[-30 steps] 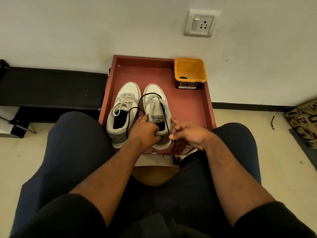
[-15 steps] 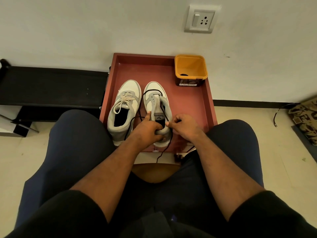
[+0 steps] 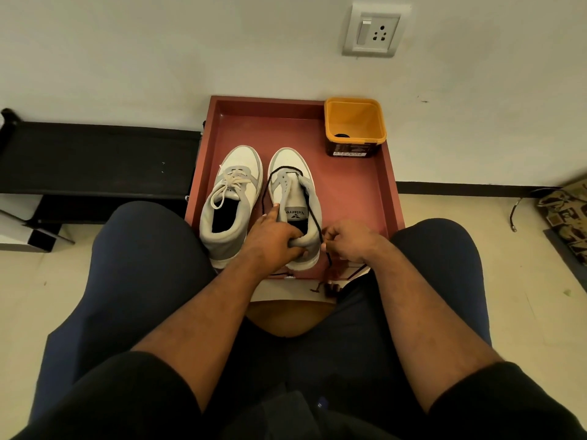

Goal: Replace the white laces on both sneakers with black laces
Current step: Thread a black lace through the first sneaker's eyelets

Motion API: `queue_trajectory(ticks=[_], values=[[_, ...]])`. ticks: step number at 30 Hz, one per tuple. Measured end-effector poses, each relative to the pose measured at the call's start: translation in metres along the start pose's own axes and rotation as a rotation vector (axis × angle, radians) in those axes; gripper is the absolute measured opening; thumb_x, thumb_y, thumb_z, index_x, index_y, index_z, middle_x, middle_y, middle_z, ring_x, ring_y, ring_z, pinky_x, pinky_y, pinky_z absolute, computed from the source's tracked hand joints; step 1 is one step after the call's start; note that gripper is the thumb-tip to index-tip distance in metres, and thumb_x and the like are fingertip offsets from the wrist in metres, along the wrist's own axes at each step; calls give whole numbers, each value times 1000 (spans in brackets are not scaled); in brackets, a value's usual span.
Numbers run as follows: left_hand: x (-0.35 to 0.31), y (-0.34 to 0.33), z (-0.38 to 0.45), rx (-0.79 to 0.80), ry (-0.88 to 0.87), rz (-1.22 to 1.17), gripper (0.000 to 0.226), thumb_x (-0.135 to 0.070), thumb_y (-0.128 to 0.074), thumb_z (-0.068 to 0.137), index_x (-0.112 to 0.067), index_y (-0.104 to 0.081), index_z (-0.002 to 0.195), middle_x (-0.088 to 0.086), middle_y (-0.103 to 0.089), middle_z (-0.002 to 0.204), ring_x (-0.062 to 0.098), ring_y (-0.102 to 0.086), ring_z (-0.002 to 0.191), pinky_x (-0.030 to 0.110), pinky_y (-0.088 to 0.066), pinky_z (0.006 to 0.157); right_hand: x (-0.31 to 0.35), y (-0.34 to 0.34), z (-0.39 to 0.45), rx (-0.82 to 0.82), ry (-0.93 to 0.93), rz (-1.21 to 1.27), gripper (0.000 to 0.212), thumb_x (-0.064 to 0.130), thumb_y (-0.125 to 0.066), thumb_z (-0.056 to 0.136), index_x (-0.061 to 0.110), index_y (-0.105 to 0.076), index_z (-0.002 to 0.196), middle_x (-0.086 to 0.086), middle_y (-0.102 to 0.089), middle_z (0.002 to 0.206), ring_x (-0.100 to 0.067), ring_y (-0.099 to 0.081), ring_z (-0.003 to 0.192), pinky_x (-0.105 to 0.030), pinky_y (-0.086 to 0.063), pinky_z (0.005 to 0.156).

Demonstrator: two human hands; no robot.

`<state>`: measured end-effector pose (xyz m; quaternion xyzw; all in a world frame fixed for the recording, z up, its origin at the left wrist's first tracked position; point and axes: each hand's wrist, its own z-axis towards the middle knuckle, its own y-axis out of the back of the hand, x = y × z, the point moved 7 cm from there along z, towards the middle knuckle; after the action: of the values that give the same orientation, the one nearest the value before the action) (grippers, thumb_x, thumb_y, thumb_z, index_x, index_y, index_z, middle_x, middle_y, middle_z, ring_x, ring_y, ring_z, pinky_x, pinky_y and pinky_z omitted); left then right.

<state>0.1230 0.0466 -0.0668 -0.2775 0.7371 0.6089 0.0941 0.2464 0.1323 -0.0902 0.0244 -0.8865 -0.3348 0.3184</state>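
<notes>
Black lace (image 3: 267, 189): going thru R sneaker (image 3: 293, 198) front eyelets.
L hand (image 3: 275, 235): gripping collar — steadying shoe.
R hand (image 3: 346, 239): pinching lace end, pulling slack.

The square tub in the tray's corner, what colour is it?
Orange-yellow tub, seen in the head view.

Right sneaker's tongue (image 3: 295, 214) — reads "Velarro"

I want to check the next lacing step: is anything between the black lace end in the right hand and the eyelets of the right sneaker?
Nothing visible blocks it. The right hand pinches the black lace beside the right sneaker, whose eyelets lie bare.
</notes>
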Motion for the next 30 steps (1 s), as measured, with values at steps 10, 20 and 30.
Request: queue_trajectory(ticks=[10,20,30], values=[[10,-16,6,105,21,-156,13,-27,-72,84,-16,-68,88,22,-10,159,21,-14,148,23,-38,90,0,7,0,-91,15,108,16,24,-72,84,14,-69,97,2,-65,84,-13,-61,77,-29,-51,68],[12,-20,7,127,6,-194,20,-24,-75,80,-27,-59,69,23,-29,154,19,-16,148,29,-42,97,8,15,2,-331,4,215,15,20,-66,90,6,-63,84,-12,-68,84,-30,-67,81,-47,-57,75],[-8,-27,17,278,-182,9,22,-30,-70,84,-12,-71,98,-2,-67,115,29,-21,143,42,-25,115,6,25,4,-451,-17,273,45,37,-68,88,14,-56,125,-3,-64,102,-17,-62,89,-35,-56,76]])
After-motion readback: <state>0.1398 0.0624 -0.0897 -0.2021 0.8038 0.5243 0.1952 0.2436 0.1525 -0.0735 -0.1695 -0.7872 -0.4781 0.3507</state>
